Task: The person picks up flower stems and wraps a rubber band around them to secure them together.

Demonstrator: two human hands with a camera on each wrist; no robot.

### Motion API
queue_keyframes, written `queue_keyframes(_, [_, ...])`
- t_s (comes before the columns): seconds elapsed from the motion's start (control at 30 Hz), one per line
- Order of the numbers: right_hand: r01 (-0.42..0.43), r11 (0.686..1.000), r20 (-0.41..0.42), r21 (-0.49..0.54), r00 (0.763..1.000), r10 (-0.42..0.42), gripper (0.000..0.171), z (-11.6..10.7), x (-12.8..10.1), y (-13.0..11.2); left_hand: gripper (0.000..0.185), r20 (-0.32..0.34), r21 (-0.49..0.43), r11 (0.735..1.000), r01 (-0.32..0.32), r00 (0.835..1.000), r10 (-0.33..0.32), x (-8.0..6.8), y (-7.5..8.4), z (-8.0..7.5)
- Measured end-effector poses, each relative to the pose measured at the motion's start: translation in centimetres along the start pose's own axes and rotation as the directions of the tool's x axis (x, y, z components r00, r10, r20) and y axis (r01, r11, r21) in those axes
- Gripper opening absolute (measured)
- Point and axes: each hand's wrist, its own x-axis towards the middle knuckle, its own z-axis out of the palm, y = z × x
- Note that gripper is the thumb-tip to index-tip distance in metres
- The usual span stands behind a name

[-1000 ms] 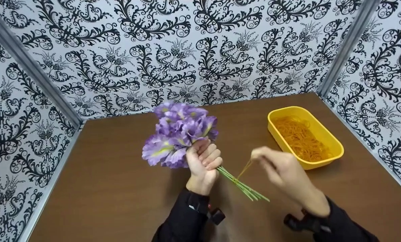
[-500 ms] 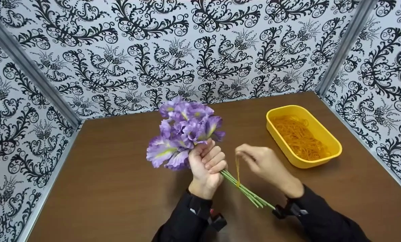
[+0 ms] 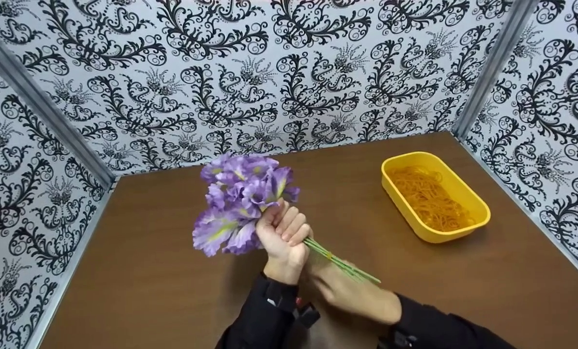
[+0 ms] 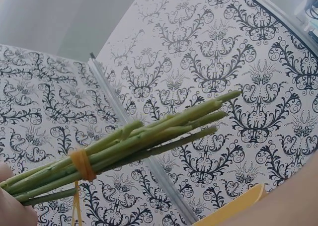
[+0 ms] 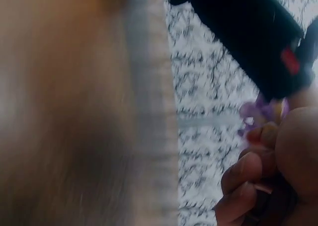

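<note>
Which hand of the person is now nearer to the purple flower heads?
Left. The left hand grips the green stems right beside the purple flower heads; the right hand is farther from them, beneath the stems.

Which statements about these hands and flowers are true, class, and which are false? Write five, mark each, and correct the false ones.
1. The left hand grips the purple flowers by their stems. True.
2. A yellow tub on the table holds thin yellowish bands. True.
3. The tub stands on the table's left half. False: it stands on the right half.
4. A yellow band is wound around the stems. True.
5. A hand is reaching into the tub. False: the right hand is down by the stems.
</note>
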Motion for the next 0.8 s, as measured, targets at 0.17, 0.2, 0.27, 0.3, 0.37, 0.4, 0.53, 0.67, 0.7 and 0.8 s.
queue_keyframes(0.17, [-0.061,0.997,0.044,-0.041,0.997,0.063,0.013,-0.7,-0.2,-1.8,0.046,-0.002,0.018,0.999,-0.046,0.999,0.046,0.0,0.6,-0.1])
queue_keyframes(0.2, [-0.074,0.995,0.042,-0.071,0.996,0.077,0.014,-0.9,-0.3,-2.1,0.046,-0.005,0.025,0.998,-0.055,0.998,0.055,0.0,0.8,-0.1])
queue_keyframes(0.27, [-0.081,0.989,0.034,-0.124,0.996,0.086,0.015,-1.3,-0.5,-2.7,0.047,-0.015,0.039,0.997,-0.074,0.997,0.074,0.1,1.0,-0.1])
queue_keyframes(0.3, [-0.084,0.987,0.03,-0.138,0.996,0.089,0.014,-1.4,-0.6,-2.9,0.047,-0.02,0.049,0.995,-0.084,0.996,0.085,0.1,1.0,-0.2])
queue_keyframes(0.37, [-0.072,0.985,0.015,-0.156,0.997,0.075,0.013,-1.7,-0.8,-3.5,0.048,-0.03,0.066,0.992,-0.104,0.994,0.106,0.2,1.2,-0.3])
queue_keyframes(0.4, [-0.059,0.984,0.007,-0.168,0.998,0.061,0.013,-1.8,-0.9,-3.7,0.049,-0.033,0.074,0.991,-0.113,0.993,0.116,0.3,1.2,-0.4])
queue_keyframes(0.53, [-0.011,0.982,-0.027,-0.19,1.0,0.006,0.013,-2.4,-1.1,-4.4,0.048,-0.034,0.087,0.986,-0.141,0.989,0.144,0.4,1.5,-0.6])
queue_keyframes(0.67, [0.017,0.978,-0.069,-0.208,0.997,-0.032,0.013,-3.5,-1.2,-4.7,0.046,-0.048,0.09,0.981,-0.174,0.983,0.179,0.6,1.7,-0.7])
queue_keyframes(0.7, [0.019,0.976,-0.083,-0.216,0.996,-0.038,0.012,-3.8,-1.2,-4.7,0.046,-0.058,0.094,0.978,-0.185,0.98,0.191,0.7,1.8,-0.7])
queue_keyframes(0.8, [0.032,0.971,-0.139,-0.237,0.988,-0.066,0.022,-4.7,-1.0,-4.6,0.045,-0.089,0.113,0.972,-0.208,0.972,0.219,0.9,2.0,-0.8])
